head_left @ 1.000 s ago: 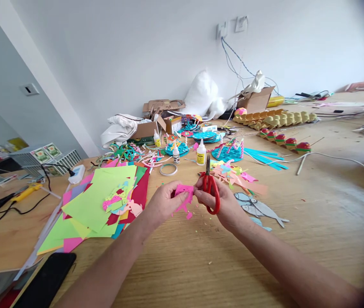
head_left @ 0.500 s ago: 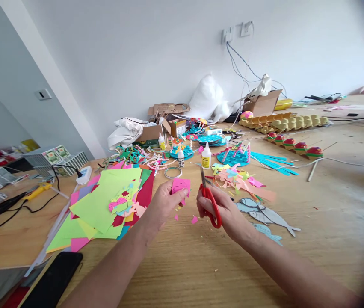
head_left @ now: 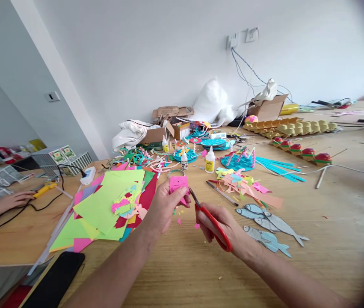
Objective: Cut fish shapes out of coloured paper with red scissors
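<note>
Pinched in my left hand point(head_left: 165, 204) is a small piece of pink paper point(head_left: 178, 183) with dark drawn marks on it. My right hand point(head_left: 220, 224) grips red-handled scissors point(head_left: 215, 226), their blades pointing up and left to the paper's right edge. Whether the blades touch the paper I cannot tell. Small pink scraps lie on the table point(head_left: 182, 273) below my hands. To the right of my right hand rest several grey-blue paper fish point(head_left: 279, 224). Left of my left hand, small cut paper shapes point(head_left: 127, 205) lie on coloured paper sheets point(head_left: 95, 205).
Glue bottles point(head_left: 210, 161) stand behind my hands, near a tape roll point(head_left: 176, 173) and blue decorated discs point(head_left: 238, 160). A pen point(head_left: 223, 193) lies by paper strips point(head_left: 249, 188). Egg cartons point(head_left: 306, 127) sit at back right, a phone point(head_left: 53, 278) at front left. Another person's hand point(head_left: 16, 199) is at far left.
The scissors have tipped left, bringing their blades to the pink paper's edge, and my right hand sits slightly lower. At far left, the other person's hand has come further into view beside the yellow tool.
</note>
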Demonstrator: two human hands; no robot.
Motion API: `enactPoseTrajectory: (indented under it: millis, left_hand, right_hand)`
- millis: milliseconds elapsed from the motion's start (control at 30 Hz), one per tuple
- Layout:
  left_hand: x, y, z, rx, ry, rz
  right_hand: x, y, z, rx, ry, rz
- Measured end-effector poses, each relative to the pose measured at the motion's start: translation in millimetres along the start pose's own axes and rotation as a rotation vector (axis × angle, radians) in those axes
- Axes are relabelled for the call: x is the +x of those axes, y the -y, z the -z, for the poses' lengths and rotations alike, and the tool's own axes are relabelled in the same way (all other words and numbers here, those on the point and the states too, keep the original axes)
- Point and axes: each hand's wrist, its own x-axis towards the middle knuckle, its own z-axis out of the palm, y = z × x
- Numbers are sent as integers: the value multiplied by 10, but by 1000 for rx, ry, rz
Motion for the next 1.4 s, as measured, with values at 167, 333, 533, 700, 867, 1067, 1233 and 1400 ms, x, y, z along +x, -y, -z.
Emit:
enactPoseTrajectory:
  millis: [167,333,533,700,867,1067,1233,1400]
  left_hand:
    - [6,33,-18,-14,-19,-1]
    - [0,45,-34,-33,-32,-11]
    - [6,52,-46,-60,-35,-21]
    - [7,67,-44,-66,-34,-39]
    - [6,82,-44,-68,-25,-55]
    - [9,90,-42,-65,-21,-56]
    - [7,89,-27,-69,-4,-60]
    - [11,94,0,-80,20,-65]
  right_hand:
    - [5,-27,-2,16,3,8]
    - [9,-50,0,19,-1,18]
    - [9,-58,-9,48,1,8]
    - [6,-71,-4,41,9,24]
    - [22,-90,-6,57,12,22]
    - [26,-102,-2,47,12,29]
    - [17,-109,-4,62,23,31]
    - [23,-94,0,84,32,27]
